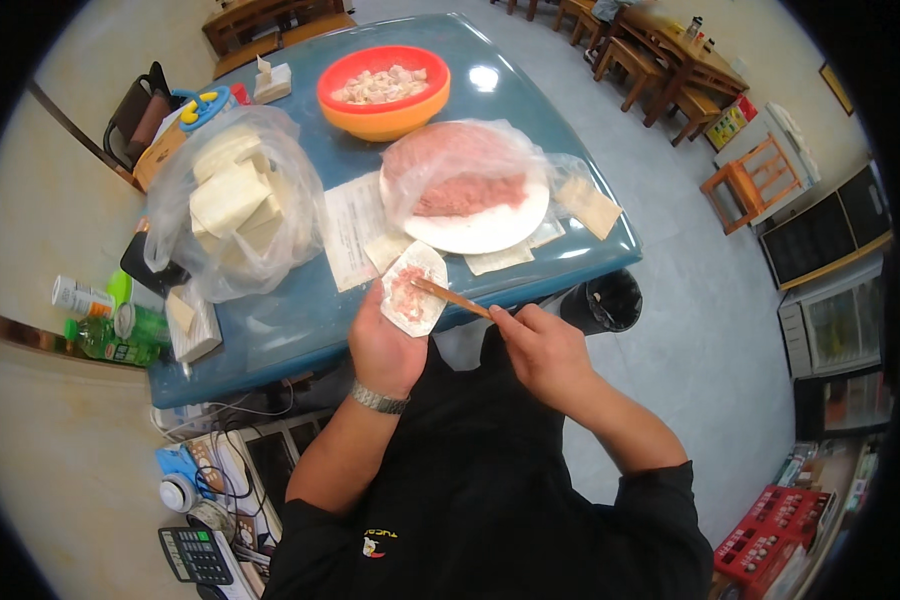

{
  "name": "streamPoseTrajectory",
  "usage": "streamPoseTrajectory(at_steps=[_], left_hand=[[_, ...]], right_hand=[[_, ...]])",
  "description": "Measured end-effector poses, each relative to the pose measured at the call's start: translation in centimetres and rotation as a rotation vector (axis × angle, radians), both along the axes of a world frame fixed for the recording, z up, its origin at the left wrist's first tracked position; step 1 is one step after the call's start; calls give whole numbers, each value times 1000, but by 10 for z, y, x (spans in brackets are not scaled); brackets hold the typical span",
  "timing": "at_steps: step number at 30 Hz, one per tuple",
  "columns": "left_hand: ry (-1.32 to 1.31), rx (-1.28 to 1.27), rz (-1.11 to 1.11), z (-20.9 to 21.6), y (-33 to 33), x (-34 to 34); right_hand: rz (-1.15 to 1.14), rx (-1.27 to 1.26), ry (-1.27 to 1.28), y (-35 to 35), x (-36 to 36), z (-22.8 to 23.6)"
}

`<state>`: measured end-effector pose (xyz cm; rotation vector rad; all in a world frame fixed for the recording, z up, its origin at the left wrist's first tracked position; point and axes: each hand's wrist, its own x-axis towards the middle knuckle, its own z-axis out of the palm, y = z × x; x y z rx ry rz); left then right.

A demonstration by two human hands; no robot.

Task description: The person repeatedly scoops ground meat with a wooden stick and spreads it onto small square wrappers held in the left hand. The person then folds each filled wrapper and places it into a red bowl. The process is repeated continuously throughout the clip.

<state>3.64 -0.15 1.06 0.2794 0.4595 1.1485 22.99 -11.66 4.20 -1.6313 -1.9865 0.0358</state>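
Observation:
My left hand (pixel 385 350) is palm up near the table's front edge, with a pale wonton wrapper (pixel 425 322) resting on its fingers. A thin smear of pink minced meat (pixel 407 295) lies on the wrapper. My right hand (pixel 550 355) grips a flat wooden stick (pixel 458 300), its tip touching the meat. Just beyond, a white plate (pixel 485 238) carries a big mound of minced meat (pixel 455 160), partly covered by clear plastic. To the left, stacks of pale wrappers (pixel 230 200) sit in an open plastic bag (pixel 295 215).
A red basket (pixel 332 75) in an orange bowl (pixel 380 125) holds pale folded pieces on the blue-green table (pixel 290 340). Loose papers (pixel 350 240) lie near the plate. Bottles (pixel 110 340) and a tissue pack (pixel 198 325) stand left. A black bin (pixel 610 300) is below the right edge.

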Motion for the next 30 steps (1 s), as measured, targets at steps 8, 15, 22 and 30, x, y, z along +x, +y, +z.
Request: streamPoseTrajectory(at_steps=[8,15,22,30], left_hand=[[41,65,39,-1,13,-10],[77,119,-27,1,0,-8],[102,261,2,-3,-4,-18],[22,148,23,-7,5,-22]], right_hand=[[91,-3,-77,-18,8,-3],[97,-296,644,6,5,1],[-30,-642,1308,10,-8,-14],[32,-830,1679,-13,-13,-33]])
